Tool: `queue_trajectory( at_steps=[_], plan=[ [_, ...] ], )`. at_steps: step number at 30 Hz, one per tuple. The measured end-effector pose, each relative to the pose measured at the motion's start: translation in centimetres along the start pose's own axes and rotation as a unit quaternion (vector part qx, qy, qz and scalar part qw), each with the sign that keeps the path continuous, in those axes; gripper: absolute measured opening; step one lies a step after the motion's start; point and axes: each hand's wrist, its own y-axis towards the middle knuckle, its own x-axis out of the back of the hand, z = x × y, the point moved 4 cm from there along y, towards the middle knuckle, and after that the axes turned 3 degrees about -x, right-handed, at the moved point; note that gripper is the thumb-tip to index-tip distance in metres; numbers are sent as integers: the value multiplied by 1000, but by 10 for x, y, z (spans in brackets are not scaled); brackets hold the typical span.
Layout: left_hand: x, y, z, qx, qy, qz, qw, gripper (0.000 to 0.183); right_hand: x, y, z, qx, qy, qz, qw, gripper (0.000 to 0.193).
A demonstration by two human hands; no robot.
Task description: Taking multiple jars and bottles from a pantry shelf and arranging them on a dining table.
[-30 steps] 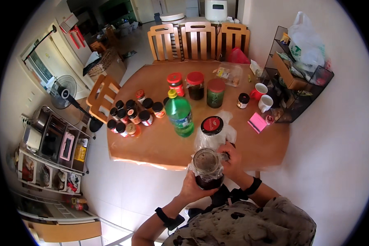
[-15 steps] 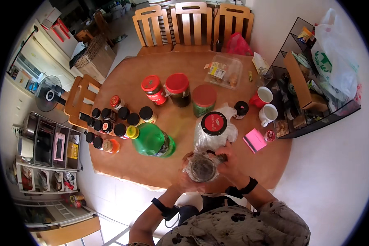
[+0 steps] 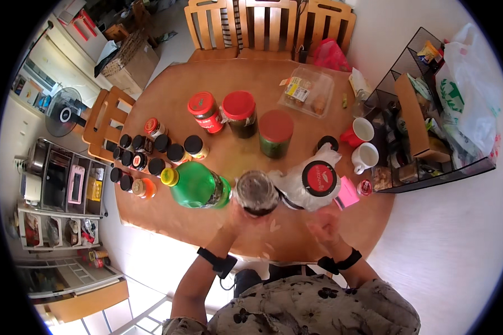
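Left hand [image 3: 237, 215] grips clear open jar [image 3: 256, 192], lidless, raised above desk [image 3: 167, 100]; right hand [image 3: 324, 226] released, empty beside it; lid replacement apparently remains.

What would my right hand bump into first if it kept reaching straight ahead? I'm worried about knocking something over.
Probably the bagged jar with the black and red lid. It stands just beyond your right hand, which is empty. Depth is hard to judge from above, so go slowly.
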Motion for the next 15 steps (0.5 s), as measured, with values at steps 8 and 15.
queue_trajectory(
  at_steps=[8, 15],
  plan=[
    [9, 2, -10, 10, 107, -140, 984, 102, 3, 0, -3, 15, -70, -15, 997, 50],
    [17, -141, 5, 94, 131, -66, 985, 88, -15, -22, 50, -6, -230, -55, 972, 47]
  ],
)
